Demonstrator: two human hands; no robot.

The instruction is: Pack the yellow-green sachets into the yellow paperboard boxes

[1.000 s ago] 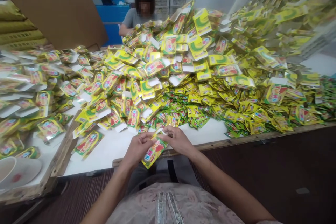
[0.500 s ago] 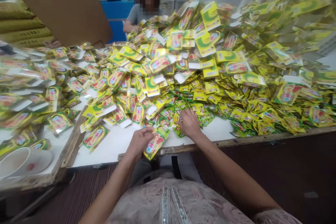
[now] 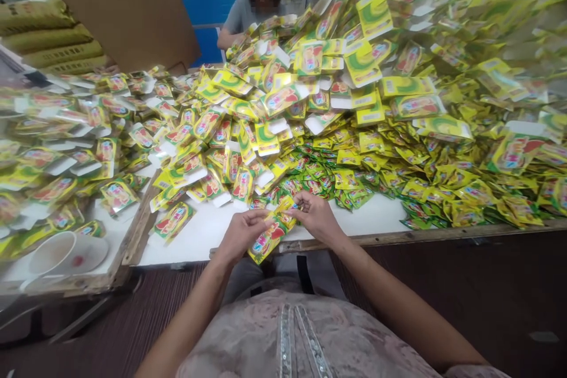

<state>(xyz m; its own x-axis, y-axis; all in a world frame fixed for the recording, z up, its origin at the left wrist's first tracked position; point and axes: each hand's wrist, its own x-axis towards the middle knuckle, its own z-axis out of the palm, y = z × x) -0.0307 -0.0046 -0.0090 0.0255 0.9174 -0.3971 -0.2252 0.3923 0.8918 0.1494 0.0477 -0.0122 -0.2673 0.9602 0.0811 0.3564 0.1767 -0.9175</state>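
My left hand is closed on a yellow and green printed box, tilted at the table's front edge. At the upper end of that box, my right hand pinches a small yellow sachet. The sachet touches or overlaps the box's top; whether part of it is inside I cannot tell. Just beyond my hands lie loose green sachets and yellow sachets. A heap of similar boxes, many with white flaps sticking out, rises behind them.
A wooden strip divides the white tabletop. Left of it are more boxes and a white plastic cup on its side. Sachets and boxes pile high at right. Across the table sits a person. Yellow sacks are stacked at far left.
My right hand has come back from the sachet pile to the box in my left hand, bringing a yellow sachet. The camera view has shifted slightly left.
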